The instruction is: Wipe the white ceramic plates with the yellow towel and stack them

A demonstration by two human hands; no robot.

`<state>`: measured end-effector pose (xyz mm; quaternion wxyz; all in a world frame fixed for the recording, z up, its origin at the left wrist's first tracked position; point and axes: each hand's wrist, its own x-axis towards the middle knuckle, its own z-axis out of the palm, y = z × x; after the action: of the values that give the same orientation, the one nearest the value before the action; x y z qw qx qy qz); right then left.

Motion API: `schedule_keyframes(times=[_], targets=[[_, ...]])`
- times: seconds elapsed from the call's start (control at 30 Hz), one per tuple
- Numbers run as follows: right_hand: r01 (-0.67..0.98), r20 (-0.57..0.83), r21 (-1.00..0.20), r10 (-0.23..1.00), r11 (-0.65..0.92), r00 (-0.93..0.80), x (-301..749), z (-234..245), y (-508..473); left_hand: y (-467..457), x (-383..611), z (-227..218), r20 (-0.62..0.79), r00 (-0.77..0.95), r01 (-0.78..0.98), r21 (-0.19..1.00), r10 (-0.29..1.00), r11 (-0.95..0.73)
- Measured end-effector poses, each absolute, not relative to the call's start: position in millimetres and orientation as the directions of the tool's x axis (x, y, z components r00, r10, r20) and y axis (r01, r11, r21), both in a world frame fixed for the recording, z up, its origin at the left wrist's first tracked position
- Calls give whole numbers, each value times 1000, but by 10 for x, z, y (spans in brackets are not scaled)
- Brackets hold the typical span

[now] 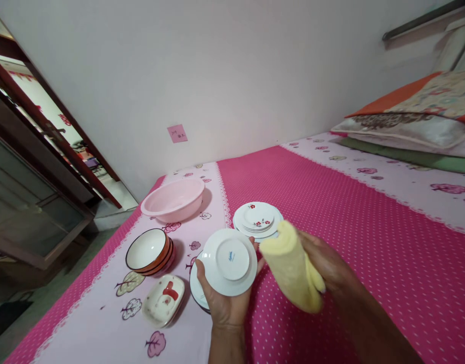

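My left hand [226, 306] is closed round the edge of a white plate [209, 273], whose underside with a blue mark faces me. In my right hand [325, 260] is a folded yellow cloth [293, 273], held just to the right of the plate and apart from it. Behind the plate lies a stack of white plates with red flowers [257, 215]. Partly hidden under my left hand and the held plate, another dark-rimmed plate [197, 290] rests on the bedspread.
Left of my hands are stacked orange bowls [146, 250] and a rectangular dish with a red pattern [164, 303]. A pink basin [175, 199] stands farther back near the wall. Folded bedding [410, 126] is piled at the right on the pink bedspread [331, 202].
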<state>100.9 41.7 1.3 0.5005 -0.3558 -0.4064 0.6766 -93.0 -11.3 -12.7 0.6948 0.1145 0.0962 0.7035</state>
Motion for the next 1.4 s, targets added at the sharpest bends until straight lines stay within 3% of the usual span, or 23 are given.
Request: schedule_keyframes(times=[0.1,0.23,0.3,0.4,0.57,0.73,0.87,1.03,1.17,1.4], targets=[[-478,-113,-872,994,-102,-7,1034,51,441,-128,-868,-87,-31,-21,-951,308,999,-10],[-516,-116,-843,988,-150,-97,871,97,393,-148,-749,-71,-55,-85,-944,325,995,-63],[-442,-82,-883,979,-159,-188,785,131,342,-153,-707,-72,-81,-127,-938,333,989,-93],[-270,37,-962,956,-44,-290,720,160,281,-153,-674,-55,-146,-172,-933,341,974,-114],[-56,151,-988,972,143,-179,742,149,273,-156,-646,-52,-201,-155,-928,366,967,-72],[-23,174,-985,981,172,-87,790,203,289,-172,-597,-135,-174,-91,-923,385,981,-18],[-29,288,-958,955,286,-74,794,234,278,-170,-557,-173,-196,-61,-913,406,979,24],[18,436,-896,886,444,-156,753,274,213,-157,-543,-173,-129,-5,-913,405,992,49],[128,557,-794,796,594,-237,697,340,134,-149,-552,-90,-158,41,-927,362,987,96],[217,565,-707,722,673,-399,589,423,8,-127,-614,-47,-200,-17,-939,340,980,53]])
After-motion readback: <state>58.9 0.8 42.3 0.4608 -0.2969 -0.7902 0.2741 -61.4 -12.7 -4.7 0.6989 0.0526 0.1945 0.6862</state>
